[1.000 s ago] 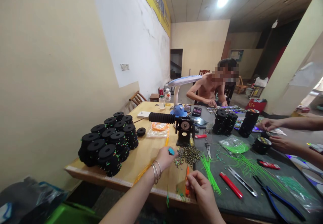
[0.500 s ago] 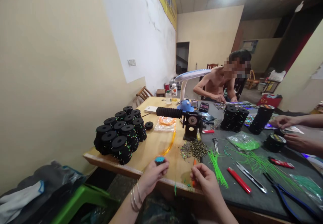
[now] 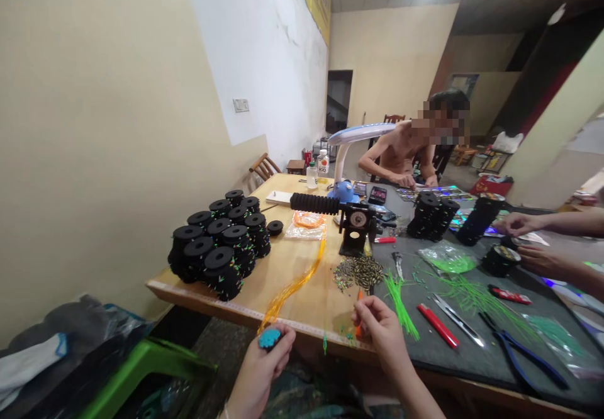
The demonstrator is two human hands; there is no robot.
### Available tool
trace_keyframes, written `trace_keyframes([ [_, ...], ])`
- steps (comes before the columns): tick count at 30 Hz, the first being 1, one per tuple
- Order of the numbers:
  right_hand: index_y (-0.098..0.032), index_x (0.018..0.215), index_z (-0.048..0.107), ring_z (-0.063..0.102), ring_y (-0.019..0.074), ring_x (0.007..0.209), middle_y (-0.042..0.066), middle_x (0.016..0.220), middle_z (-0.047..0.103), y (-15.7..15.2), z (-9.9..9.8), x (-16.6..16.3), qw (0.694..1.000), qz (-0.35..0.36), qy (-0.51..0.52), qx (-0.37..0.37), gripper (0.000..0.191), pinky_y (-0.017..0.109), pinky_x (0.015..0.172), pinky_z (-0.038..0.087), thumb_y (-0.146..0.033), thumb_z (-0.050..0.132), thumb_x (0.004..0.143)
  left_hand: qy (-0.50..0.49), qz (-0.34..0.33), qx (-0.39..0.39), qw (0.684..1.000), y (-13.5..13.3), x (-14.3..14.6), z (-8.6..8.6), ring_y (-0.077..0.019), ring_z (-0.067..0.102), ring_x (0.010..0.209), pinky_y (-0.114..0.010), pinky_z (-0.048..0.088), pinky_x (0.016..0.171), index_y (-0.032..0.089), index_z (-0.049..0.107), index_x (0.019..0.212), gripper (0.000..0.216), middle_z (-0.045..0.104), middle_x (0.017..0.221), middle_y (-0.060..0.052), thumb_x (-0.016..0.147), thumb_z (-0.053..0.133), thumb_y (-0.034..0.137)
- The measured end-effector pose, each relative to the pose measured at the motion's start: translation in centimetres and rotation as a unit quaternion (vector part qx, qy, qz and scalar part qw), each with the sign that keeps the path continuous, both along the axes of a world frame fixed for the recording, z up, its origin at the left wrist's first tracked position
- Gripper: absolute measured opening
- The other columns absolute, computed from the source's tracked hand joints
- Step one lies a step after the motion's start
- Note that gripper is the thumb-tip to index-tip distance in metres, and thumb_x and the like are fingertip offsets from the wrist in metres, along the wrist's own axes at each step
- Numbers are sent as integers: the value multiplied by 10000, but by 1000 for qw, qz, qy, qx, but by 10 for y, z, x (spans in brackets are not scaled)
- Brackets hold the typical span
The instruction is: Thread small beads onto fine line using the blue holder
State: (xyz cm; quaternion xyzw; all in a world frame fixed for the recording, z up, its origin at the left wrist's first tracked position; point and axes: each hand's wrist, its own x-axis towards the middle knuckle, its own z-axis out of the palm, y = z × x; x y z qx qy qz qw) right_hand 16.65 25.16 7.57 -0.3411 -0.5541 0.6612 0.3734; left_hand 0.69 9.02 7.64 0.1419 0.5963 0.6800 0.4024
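Observation:
My left hand is closed at the table's front edge, with a bundle of orange strands leading into it. A blue, scalloped disc sits at its thumb and index finger; whether worn or held, I cannot tell. My right hand has thumb and index finger pinched together; anything between the tips is too small to make out. An orange stick-like thing shows by those fingertips, partly hidden by them. Between the hands, a thin line with a green tip hangs over the edge.
Stacked black spools stand left. A counter-type winder is behind a pile of small metal parts. Right are green strands, a red lighter-like stick, tweezers and blue-handled pliers. Co-workers' hands work beyond.
My left hand has moved left and down, drawing the orange strands along toward the front edge. My right hand stays pinched in nearly the same place. The view has shifted slightly.

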Motion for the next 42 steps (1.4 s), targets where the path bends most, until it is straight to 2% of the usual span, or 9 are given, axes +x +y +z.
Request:
trace_keyframes([
  [5,-174,654,576,485,103,452,1,533,615,-3,-11,-5,996,15,-43,77,410,208,452,361,-566,674,723,125,-49,19,991,16,8,22,-92,409,492,-194,310,439,178,656,668,392,499,558,36,581,802,530],
  [8,-172,636,585,512,120,493,0,529,609,-1,-13,-7,990,13,-67,127,310,220,498,386,-449,638,764,233,-128,28,964,44,24,47,-162,547,599,-236,444,562,186,671,639,273,617,618,-11,644,765,442],
  [12,-183,625,612,555,159,599,-4,582,622,1,-13,-8,985,-15,-31,168,150,237,558,429,-313,651,690,406,-277,38,870,102,52,74,-199,630,721,-252,490,697,190,712,700,74,716,741,-43,713,682,257],
  [14,-179,652,641,576,180,646,5,613,644,0,-16,-9,987,-19,-11,158,99,249,584,450,-276,639,673,513,-332,-54,790,135,64,80,-189,660,752,-242,495,708,202,738,759,95,747,790,-37,737,646,204],
  [20,-156,652,632,505,125,484,-15,522,580,-3,-27,-12,991,0,-31,133,180,221,497,390,-315,618,735,587,-373,-167,698,213,83,80,-248,694,830,-329,507,774,165,722,675,49,737,776,-101,697,730,122],
  [26,-156,619,640,486,111,499,-13,531,591,-8,-19,-2,963,28,-118,241,162,201,487,324,-217,595,762,603,-406,-243,642,234,94,64,-220,655,972,-423,523,869,137,669,960,157,692,1031,-71,852,670,251],
  [33,-208,727,706,573,141,607,-3,639,653,-14,-12,26,918,65,-155,358,132,214,589,395,-137,596,709,560,-430,-238,667,237,96,52,-218,643,979,-401,519,861,150,666,951,137,678,1033,-66,857,664,250],
  [38,-216,793,709,624,165,702,25,708,682,-19,-21,49,906,60,-150,392,133,223,657,437,-178,597,734,459,-428,-211,750,230,82,54,-141,618,640,-292,506,640,138,622,666,201,642,668,24,814,696,252],
  [42,-216,809,688,635,158,702,24,719,681,-25,-27,69,891,43,-177,417,103,227,682,451,-226,592,776,323,-428,-161,829,201,63,62,-90,418,416,-231,292,428,154,556,478,299,471,410,70,668,754,275],
])
